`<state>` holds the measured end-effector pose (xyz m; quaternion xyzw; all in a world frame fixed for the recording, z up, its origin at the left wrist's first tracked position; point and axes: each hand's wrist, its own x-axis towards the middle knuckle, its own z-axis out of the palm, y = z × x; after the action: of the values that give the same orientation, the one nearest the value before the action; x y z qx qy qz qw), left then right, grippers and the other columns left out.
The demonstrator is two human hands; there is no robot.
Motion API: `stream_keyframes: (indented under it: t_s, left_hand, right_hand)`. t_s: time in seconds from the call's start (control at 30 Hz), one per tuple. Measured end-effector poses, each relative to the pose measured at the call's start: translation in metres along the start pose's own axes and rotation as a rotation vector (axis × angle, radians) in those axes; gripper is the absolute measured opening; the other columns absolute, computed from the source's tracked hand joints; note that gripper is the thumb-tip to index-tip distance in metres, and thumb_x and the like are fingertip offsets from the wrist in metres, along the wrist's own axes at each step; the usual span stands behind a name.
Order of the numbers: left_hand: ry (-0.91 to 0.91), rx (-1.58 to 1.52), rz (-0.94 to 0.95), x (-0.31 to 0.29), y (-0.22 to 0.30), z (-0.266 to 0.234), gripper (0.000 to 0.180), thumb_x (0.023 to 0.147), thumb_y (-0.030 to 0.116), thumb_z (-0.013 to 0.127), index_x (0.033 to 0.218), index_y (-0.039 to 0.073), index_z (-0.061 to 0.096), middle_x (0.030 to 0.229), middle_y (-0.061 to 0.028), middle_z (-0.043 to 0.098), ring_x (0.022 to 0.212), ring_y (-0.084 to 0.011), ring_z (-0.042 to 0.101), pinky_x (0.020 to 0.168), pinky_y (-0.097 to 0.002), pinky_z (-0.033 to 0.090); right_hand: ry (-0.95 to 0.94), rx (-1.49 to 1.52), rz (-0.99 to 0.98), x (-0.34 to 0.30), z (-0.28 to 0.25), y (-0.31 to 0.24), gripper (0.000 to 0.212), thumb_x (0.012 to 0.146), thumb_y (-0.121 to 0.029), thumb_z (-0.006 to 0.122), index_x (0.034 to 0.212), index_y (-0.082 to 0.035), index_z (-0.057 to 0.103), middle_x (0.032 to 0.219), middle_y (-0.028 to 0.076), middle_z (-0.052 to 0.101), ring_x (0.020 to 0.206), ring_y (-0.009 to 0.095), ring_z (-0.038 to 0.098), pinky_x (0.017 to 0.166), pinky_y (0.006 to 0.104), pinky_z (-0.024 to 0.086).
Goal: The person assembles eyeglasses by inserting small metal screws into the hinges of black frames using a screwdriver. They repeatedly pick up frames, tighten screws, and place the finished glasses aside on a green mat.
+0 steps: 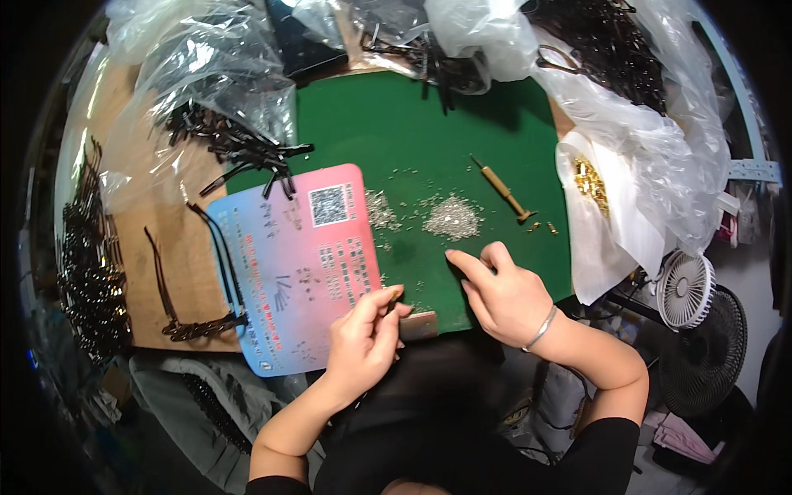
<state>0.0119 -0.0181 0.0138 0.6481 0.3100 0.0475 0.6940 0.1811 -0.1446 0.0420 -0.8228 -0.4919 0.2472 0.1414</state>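
Note:
My left hand point(363, 334) is closed in a pinch at the mat's near edge; a tiny gold-coloured piece point(398, 293) shows at its fingertips, too small to name. My right hand point(510, 299) hovers over the green mat point(355, 115), index finger stretched out and thumb apart, with nothing visible between them. Just beyond that index fingertip lies a pile of tiny silvery metal pieces point(454, 218), perhaps screws. A second, smaller scatter point(381, 211) lies left of it, by a pink-and-blue printed sheet point(280, 239). A small brass-coloured screwdriver point(505, 190) rests farther right.
Gold-coloured small parts point(591, 186) sit in a white bag at right. Black glasses temples point(239, 144) spill from clear plastic at left; a dark glasses frame point(198, 326) overlaps the sheet. More plastic bags point(487, 33) line the back. A white fan point(686, 289) stands right.

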Motion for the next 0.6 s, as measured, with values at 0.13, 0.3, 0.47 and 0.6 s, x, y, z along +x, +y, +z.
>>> stream_keyframes:
  t_s: [0.13, 0.3, 0.47, 0.6]
  left_hand:
    - [0.144, 0.218, 0.214, -0.001, -0.005, 0.007, 0.024, 0.085, -0.003, 0.053, 0.109, -0.003, 0.054, 0.086, -0.0139, 0.066, 0.065, -0.0163, 0.065, 0.058, -0.0261, 0.051]
    - [0.265, 0.403, 0.343, 0.0, -0.011, 0.016, 0.023, 0.081, -0.005, 0.055, 0.104, -0.004, 0.057, 0.085, -0.0173, 0.065, 0.07, -0.0234, 0.066, 0.061, -0.029, 0.052]
    - [0.275, 0.455, 0.36, 0.002, -0.011, 0.018, 0.024, 0.081, -0.006, 0.054, 0.105, -0.005, 0.057, 0.087, -0.0167, 0.066, 0.07, -0.0208, 0.066, 0.062, -0.0282, 0.051]
    - [0.306, 0.497, 0.419, 0.003, -0.013, 0.018, 0.024, 0.08, -0.005, 0.056, 0.103, -0.005, 0.058, 0.082, -0.017, 0.065, 0.067, -0.0255, 0.066, 0.059, -0.0309, 0.052]
  right_hand:
    - [-0.259, 0.43, -0.092, -0.007, -0.001, -0.023, 0.034, 0.087, -0.015, 0.05, 0.121, -0.015, 0.047, 0.091, 0.017, 0.047, 0.072, 0.034, 0.059, 0.064, 0.0405, 0.052]
    - [-0.291, 0.392, -0.135, 0.0, 0.004, -0.029, 0.032, 0.087, -0.014, 0.05, 0.118, -0.01, 0.046, 0.088, 0.017, 0.047, 0.063, 0.031, 0.055, 0.059, 0.039, 0.051]
    - [-0.261, 0.395, -0.142, 0.001, 0.004, -0.029, 0.032, 0.086, -0.015, 0.051, 0.118, -0.01, 0.046, 0.086, 0.016, 0.046, 0.063, 0.031, 0.055, 0.058, 0.0388, 0.051]
    - [-0.309, 0.392, -0.11, 0.003, 0.003, -0.029, 0.031, 0.088, -0.017, 0.049, 0.117, -0.009, 0.046, 0.088, 0.017, 0.048, 0.07, 0.033, 0.056, 0.063, 0.0396, 0.051]
